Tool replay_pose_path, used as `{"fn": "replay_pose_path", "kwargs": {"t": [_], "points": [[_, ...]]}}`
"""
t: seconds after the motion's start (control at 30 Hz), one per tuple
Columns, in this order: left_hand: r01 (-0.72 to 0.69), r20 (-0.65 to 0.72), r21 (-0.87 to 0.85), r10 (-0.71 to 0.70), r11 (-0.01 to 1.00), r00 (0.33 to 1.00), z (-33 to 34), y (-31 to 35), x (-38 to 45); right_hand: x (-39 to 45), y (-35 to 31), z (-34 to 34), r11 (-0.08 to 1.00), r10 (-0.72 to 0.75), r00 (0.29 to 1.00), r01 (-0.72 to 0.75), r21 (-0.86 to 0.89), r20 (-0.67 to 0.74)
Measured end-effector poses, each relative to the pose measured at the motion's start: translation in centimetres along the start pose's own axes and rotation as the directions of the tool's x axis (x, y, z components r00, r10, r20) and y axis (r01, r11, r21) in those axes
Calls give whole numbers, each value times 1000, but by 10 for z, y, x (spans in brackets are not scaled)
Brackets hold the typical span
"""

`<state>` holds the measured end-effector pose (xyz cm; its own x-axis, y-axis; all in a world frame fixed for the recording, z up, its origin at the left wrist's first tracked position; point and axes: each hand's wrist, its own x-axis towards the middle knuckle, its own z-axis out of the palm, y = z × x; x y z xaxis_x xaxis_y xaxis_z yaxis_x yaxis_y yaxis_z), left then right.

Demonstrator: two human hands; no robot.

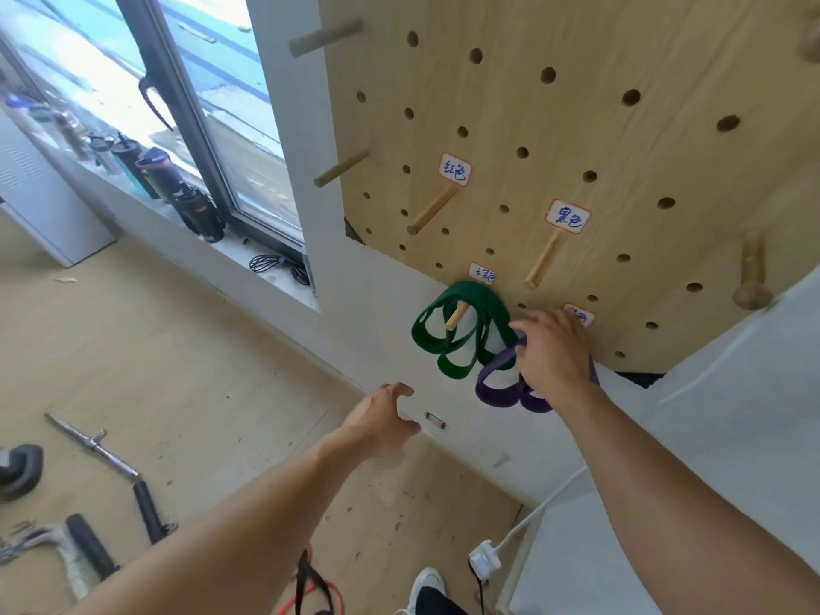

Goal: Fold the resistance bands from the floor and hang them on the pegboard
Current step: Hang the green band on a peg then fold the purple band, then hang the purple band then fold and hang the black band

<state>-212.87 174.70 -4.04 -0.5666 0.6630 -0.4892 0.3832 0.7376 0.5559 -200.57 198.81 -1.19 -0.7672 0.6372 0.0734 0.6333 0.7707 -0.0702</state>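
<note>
A wooden pegboard (pixel 577 139) with labelled pegs fills the upper right. A folded green band (pixel 461 332) hangs on a low peg (pixel 457 316). Just right of it my right hand (pixel 554 352) grips a folded purple band (pixel 499 390) against the board's lower edge; the peg there is hidden behind the hand. My left hand (pixel 384 421) hovers lower left of the bands with fingers loosely curled and nothing in it. A red band (pixel 328 590) and a black band (pixel 306 579) lie on the floor at the bottom, near my shoe.
Bare pegs (pixel 432 210) stick out under the red and black labels. A window sill with dark bottles (pixel 177 184) runs along the left. A metal bar (pixel 95 446), black handles and a brush lie on the floor at left. A white power plug (pixel 486 561) sits bottom right.
</note>
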Motion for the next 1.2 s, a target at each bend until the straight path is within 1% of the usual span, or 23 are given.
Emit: {"fn": "replay_pose_path", "kwargs": {"t": [0.03, 0.1, 0.17, 0.3, 0.43, 0.57, 0.67, 0.73, 0.8, 0.87, 0.97, 1.03, 1.1, 1.2], "points": [[10, -5, 10, -9, 1000, 1000, -3, -4, -1, 5, 0, -3, 996, -34, 996, 40, -74, 87], [19, -19, 21, -19, 1000, 1000, -7, -8, -3, 10, 1, -6, 965, -53, 969, 112, -238, 240], [15, -22, 15, -15, 1000, 1000, -7, -8, -3, 10, 2, -7, 916, -36, 941, 166, -366, 337], [-5, 0, 5, 5, 1000, 1000, 1, -2, -1, 10, 2, -5, 856, -8, 928, 198, -477, 371], [-12, 21, -25, 12, 1000, 1000, 10, 5, 0, 9, 0, -1, 862, 19, 935, 164, -479, 354], [-13, 5, -44, 14, 999, 1000, 13, 0, 0, 5, -1, 5, 916, 22, 972, 75, -395, 235], [7, -18, -73, -9, 997, 1000, 12, -10, -1, 3, -5, 7, 970, 20, 992, 11, -243, 123], [19, -33, -90, -22, 996, 999, 9, -20, -3, -1, -15, 8, 990, -6, 999, 11, -139, 41], [15, -47, -99, -20, 995, 999, 5, -34, -6, -9, -34, 10, 998, -54, 998, 54, -37, 20], [-2, -44, -48, 0, 999, 999, 2, -55, -14, -22, -65, 16, 995, -104, 990, 102, 17, 91], [-14, -17, 13, 14, 1000, 1000, 0, -100, -33, -44, -120, 36, 988, -148, 962, 135, 72, 231], [14, -2, 4, -14, 1000, 1000, 0, -139, -48, -63, -161, 57, 986, -153, 940, 127, 105, 304], [48, 9, 3, -48, 999, 999, 1, -186, -66, -83, -205, 81, 981, -162, 902, 104, 162, 400], [106, 33, 5, -107, 994, 994, 7, -251, -89, -114, -270, 125, 970, -172, 854, 60, 235, 492]]}}
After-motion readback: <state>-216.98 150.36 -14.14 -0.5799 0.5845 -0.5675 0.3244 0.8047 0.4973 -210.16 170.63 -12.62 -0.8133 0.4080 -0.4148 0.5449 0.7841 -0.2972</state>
